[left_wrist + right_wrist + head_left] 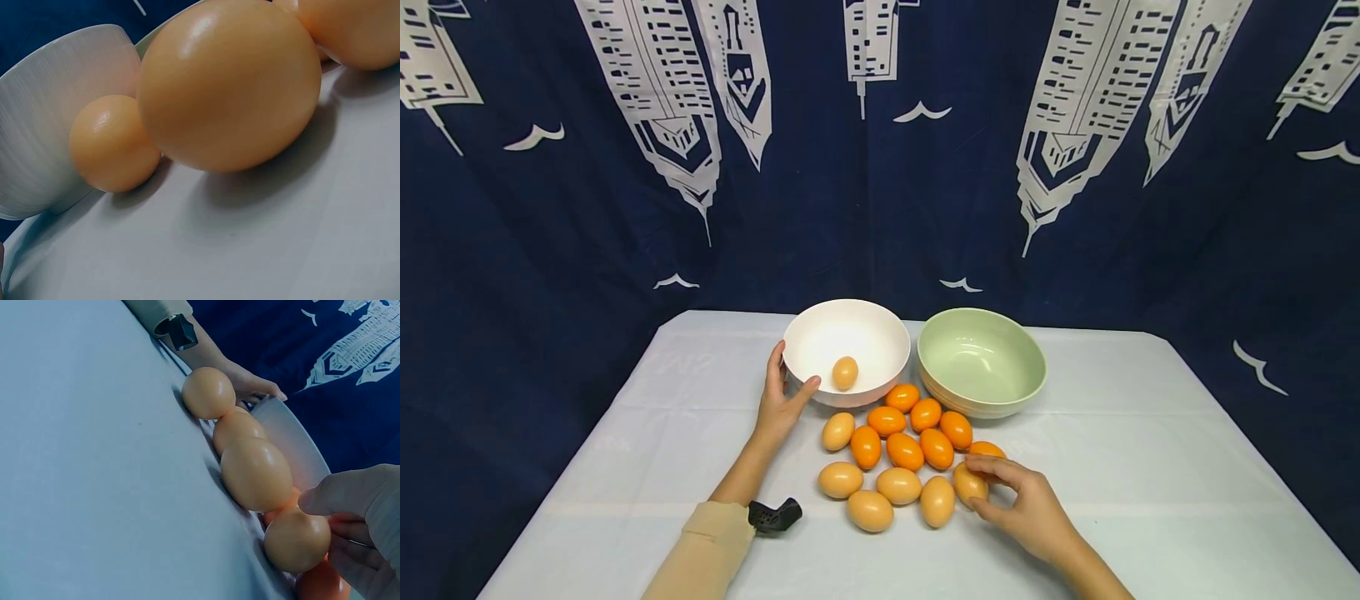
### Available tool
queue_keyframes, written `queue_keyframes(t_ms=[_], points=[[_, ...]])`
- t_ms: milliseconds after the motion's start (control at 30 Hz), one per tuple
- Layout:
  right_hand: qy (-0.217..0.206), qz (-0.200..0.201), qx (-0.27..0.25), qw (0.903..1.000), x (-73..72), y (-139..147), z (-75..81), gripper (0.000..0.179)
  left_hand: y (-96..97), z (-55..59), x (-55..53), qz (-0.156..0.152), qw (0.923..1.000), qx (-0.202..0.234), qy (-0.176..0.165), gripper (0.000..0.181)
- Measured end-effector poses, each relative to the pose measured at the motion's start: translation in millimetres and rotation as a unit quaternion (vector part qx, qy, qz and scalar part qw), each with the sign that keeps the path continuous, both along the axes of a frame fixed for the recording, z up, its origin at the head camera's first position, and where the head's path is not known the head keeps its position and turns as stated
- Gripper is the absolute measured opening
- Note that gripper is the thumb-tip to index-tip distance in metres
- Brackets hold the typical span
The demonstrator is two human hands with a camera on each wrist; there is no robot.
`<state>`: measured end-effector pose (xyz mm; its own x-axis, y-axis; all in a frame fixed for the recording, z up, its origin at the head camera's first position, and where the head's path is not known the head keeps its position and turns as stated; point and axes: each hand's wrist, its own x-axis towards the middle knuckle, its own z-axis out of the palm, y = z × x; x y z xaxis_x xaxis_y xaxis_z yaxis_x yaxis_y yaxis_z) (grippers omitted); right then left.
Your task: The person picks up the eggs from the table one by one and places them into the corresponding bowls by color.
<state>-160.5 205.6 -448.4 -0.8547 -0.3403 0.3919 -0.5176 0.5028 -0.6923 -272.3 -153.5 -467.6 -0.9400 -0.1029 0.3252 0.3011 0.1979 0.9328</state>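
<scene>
At the left side of a white bowl, my left hand grips the rim, thumb at the near edge. One light-brown egg lies inside that bowl. On the right, my right hand has thumb and fingers around a light-brown egg, which appears close to the table; the right wrist view shows this egg between thumb and fingers. Several more light-brown eggs lie nearest me. Behind them sit several bright orange eggs, one partly hidden by my right fingers.
A green bowl stands right of the white one, with no egg visible inside. Both are near the back edge of the white-covered table. Dark blue printed cloth hangs behind. A black device is at my left wrist.
</scene>
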Motion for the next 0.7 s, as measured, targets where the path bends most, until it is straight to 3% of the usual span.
queue_keyframes(t_ms=[133, 300, 700], points=[[0.018, -0.023, 0.043, 0.9987, 2.7, -2, -2.4, 0.043, -0.1, -1.6, -0.7, 0.003, 1.0000, -0.005, -0.001, 0.084], [-0.009, -0.044, 0.069, 0.9966, 7.4, -2, -6.5, 0.045, 0.0, -4.0, -1.5, 0.001, 1.0000, -0.004, 0.001, 0.084], [-0.031, -0.030, 0.072, 0.9965, 9.4, 2, -11.6, 0.045, 0.0, -3.5, -1.3, 0.001, 0.9999, -0.009, 0.007, 0.083]])
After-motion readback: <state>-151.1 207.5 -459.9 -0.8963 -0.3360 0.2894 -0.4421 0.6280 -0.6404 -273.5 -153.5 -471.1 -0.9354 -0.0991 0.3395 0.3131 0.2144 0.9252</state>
